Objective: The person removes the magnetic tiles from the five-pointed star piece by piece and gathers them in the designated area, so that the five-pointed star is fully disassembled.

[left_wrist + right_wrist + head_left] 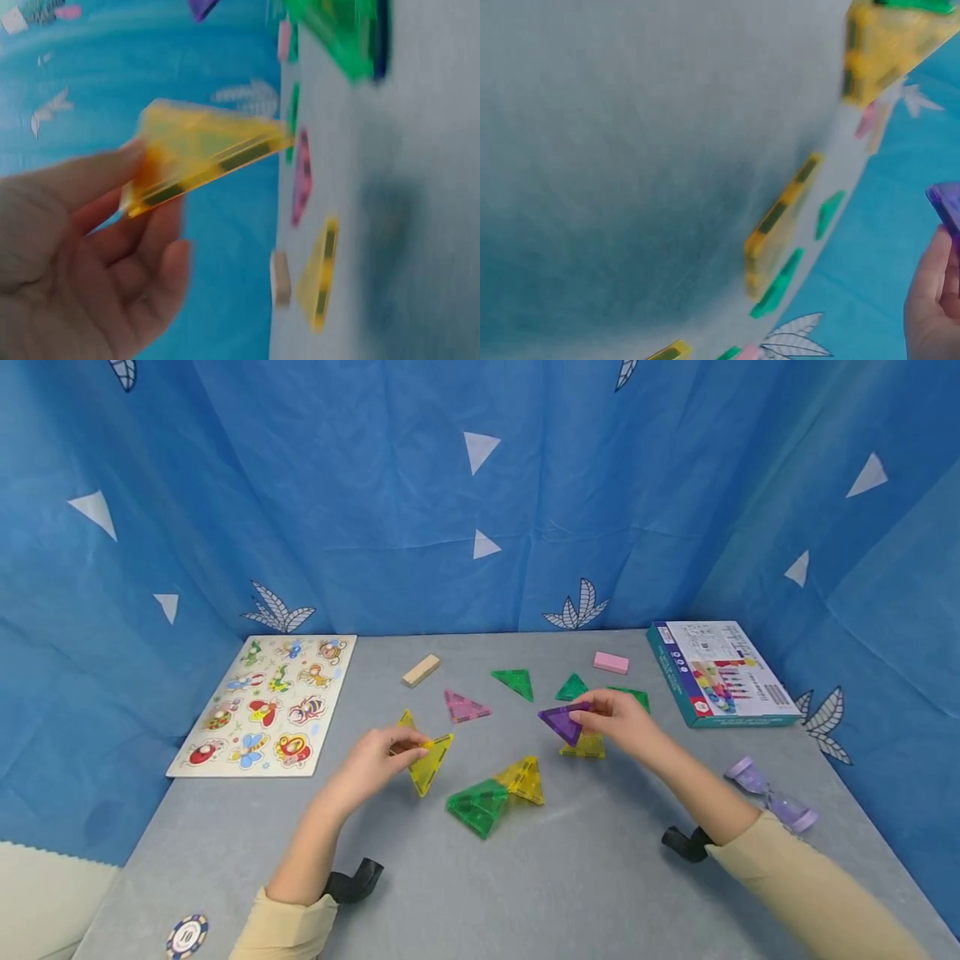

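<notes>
My left hand (378, 764) pinches a yellow translucent triangle tile (430, 768) between thumb and fingers, raised over the table; the left wrist view shows its dark-striped edge. Behind that hand lies another yellow triangle (407, 719), partly hidden. My right hand (622, 718) holds a purple triangle tile (564, 723) by one corner, above a yellow tile (585, 747) on the table. Between the hands, a green piece (480, 808) and a yellow piece (522, 779) stand raised, meeting corner to corner. Farther back are a pink triangle (465, 707) and green triangles (516, 682).
An insect puzzle board (262, 706) lies at the left, a boxed set (723, 672) at the back right. A purple hourglass (771, 793) lies on its side at the right. Also around are a wooden block (422, 670), a pink block (611, 662) and a chip (187, 937).
</notes>
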A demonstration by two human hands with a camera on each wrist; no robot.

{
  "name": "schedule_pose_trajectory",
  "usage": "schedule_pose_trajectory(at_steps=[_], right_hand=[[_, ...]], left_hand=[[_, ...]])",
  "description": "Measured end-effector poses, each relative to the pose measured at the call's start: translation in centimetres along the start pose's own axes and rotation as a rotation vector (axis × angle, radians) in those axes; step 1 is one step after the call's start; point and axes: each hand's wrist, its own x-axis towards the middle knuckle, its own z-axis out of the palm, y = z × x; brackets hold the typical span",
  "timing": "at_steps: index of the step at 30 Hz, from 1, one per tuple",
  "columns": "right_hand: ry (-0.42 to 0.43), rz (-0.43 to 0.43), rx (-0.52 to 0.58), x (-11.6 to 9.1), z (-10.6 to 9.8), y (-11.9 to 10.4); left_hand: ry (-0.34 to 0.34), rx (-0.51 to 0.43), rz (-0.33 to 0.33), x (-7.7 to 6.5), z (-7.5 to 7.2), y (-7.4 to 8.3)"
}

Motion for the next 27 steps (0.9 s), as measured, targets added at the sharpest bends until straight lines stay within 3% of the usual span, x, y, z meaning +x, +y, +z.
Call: schedule_pose_trajectory(at_steps=[3,6,9,11,14,19,27], right_hand=[[-0.045,0.027,-0.087,2.5,0.4,0.5],[-0.122,0.05,-0.134,4.8,1.2,1.1],[-0.208,0.089,-0.12,6.7,2.2,1.7],[-0.254,0.118,-0.102,7.5,2.7,1.8],[-0.296,0.154,-0.093,8.2,3.4,1.9],[-0.301,0.18,-0.115,8.6,4.3,2.0],[-0.231,0.092,-0.207,7.8,4.0,1.8]], left_hand=[[-0.183,0.059,0.01,-0.4,-1.0,-1.3],[-0.349,0.07,-0.053,-0.8,-1.4,-2.5],[-0.457,0.067,-0.13,-1.0,-1.2,-3.5],[-0.491,0.06,-0.16,-1.2,-0.9,-4.0],[-0.505,0.049,-0.16,-1.2,-0.4,-4.3],[-0.468,0.05,-0.156,-1.1,0.1,-4.2],[-0.364,0.17,-0.183,-1.2,0.2,-3.3]])
